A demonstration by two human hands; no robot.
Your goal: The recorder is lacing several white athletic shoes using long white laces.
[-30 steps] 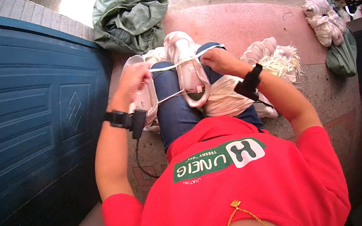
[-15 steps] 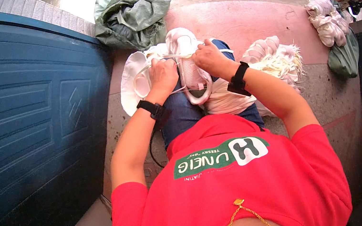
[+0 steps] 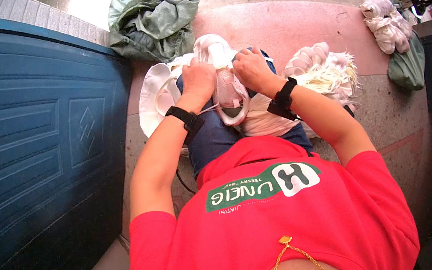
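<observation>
A white and pale pink sneaker (image 3: 229, 89) lies across my jeans-clad lap, its opening toward me and its rounded toe pointing away. On its left side my left hand (image 3: 199, 80) is closed, the fingers curled over a white shoelace that is mostly hidden. My right hand (image 3: 252, 68) pinches at the lace on the other side; a white end sticks out beyond it. Beside my left hand hangs a white rounded shoe piece (image 3: 153, 97) with loose lace loops. Both wrists wear black bands.
A heap of pale shoe pieces with cream laces (image 3: 326, 69) lies right of my knees. A green sack (image 3: 155, 18) stands ahead, and a blue panelled door (image 3: 25, 134) rises at left. Far right are white bundles (image 3: 386, 24) on a green bag (image 3: 409, 66).
The lace stretched between my hands over the sneaker no longer shows there. My left hand has risen and moved right, closer to the shoe; my right hand has shifted slightly.
</observation>
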